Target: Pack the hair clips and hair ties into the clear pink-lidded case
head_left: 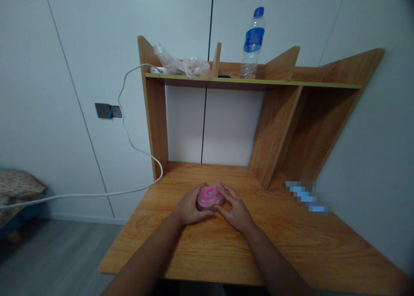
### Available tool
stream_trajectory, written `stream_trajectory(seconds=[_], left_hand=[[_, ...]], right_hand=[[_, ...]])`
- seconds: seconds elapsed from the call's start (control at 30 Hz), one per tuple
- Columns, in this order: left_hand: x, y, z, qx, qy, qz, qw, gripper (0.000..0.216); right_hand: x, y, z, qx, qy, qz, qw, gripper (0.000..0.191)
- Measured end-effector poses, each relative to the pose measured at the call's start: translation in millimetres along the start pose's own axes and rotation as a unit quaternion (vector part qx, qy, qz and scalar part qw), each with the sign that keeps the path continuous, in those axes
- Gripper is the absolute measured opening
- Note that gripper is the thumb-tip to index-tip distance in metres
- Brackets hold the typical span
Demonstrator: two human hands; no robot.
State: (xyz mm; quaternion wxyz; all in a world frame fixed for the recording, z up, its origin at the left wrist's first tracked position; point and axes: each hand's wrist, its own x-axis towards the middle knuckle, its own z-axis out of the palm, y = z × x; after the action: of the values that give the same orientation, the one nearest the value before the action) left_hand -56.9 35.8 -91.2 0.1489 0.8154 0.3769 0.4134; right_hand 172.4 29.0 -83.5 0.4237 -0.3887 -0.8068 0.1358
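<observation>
A small rounded container with a glossy pink lid (209,197) rests on the wooden desk, a brighter pink loop on its top. Its lower part looks clear or pale, mostly covered by fingers. From the left side my left hand (189,207) curls around it, the thumb along the near edge and the fingers at the back. My right hand (237,210) clasps the right side, with fingertips on the lid's edge and the thumb low at the front. What is inside the container cannot be made out.
Behind the hands stands a wooden shelf unit (271,136). On it are a water bottle (254,42), a crumpled plastic bag (183,65) and a white power strip (158,70). A white cable (129,138) hangs at the left. A pixelated blue item (305,197) lies right.
</observation>
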Motion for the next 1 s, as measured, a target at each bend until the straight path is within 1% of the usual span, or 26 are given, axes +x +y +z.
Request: stream_trajectory(seconds=[0.17,0.3,0.4,0.5,0.6,0.73,0.8,0.87,0.93,1.0], left_hand=[[0,5,-3,0.012,-0.003,0.030,0.999,0.080],[0,6,-3,0.024,-0.007,0.031,0.999,0.081],[0,3,-2,0.034,-0.003,0.010,0.999,0.086],[0,-2,0,0.045,0.008,-0.027,0.999,0.089],[1,-7,3,0.054,0.010,-0.045,0.997,0.081],[2,-11,6,0.076,0.008,-0.059,0.995,0.075],[2,-15,6,0.097,0.014,-0.076,0.992,0.073],[3,-19,6,0.125,0.027,-0.100,0.987,0.066],[3,-24,5,0.157,0.043,-0.129,0.978,0.053],[3,-28,4,0.186,0.055,-0.156,0.968,0.040]], right_hand=[[-2,-2,-1,-0.015,-0.025,-0.006,1.000,0.064],[-1,-4,0,-0.019,-0.023,-0.008,1.000,0.065],[0,-2,0,-0.021,-0.002,-0.004,1.000,0.062],[0,5,-1,-0.025,0.040,0.010,0.999,0.054],[0,14,-1,-0.027,0.074,0.025,0.997,0.049],[1,27,1,-0.035,0.095,0.039,0.994,0.044],[2,36,-1,-0.052,0.122,0.057,0.990,0.043],[1,47,-7,-0.080,0.170,0.088,0.978,0.043],[-2,58,-17,-0.117,0.232,0.128,0.957,0.047],[-6,69,-30,-0.156,0.293,0.165,0.929,0.052]])
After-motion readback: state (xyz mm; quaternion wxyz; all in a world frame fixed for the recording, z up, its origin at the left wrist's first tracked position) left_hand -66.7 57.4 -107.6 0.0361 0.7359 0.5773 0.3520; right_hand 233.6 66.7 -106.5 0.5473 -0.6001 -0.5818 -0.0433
